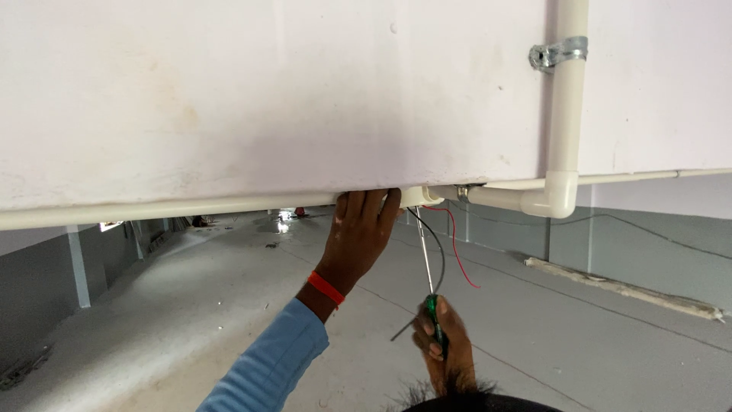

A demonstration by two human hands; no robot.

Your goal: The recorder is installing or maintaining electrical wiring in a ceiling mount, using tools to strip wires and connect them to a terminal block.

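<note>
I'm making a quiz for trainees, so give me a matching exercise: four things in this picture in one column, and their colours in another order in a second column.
Things:
1. screwdriver handle
2. wrist band
3. sleeve
4. pipe elbow

Colours:
A. light blue
B. cream white
C. green
D. orange-red

Pairs: 1-C, 2-D, 3-A, 4-B

The left hand presses up at the white fitting; the right hand grips the screwdriver.

Green-handled screwdriver (432,309) points up at white junction box (418,197).
</note>
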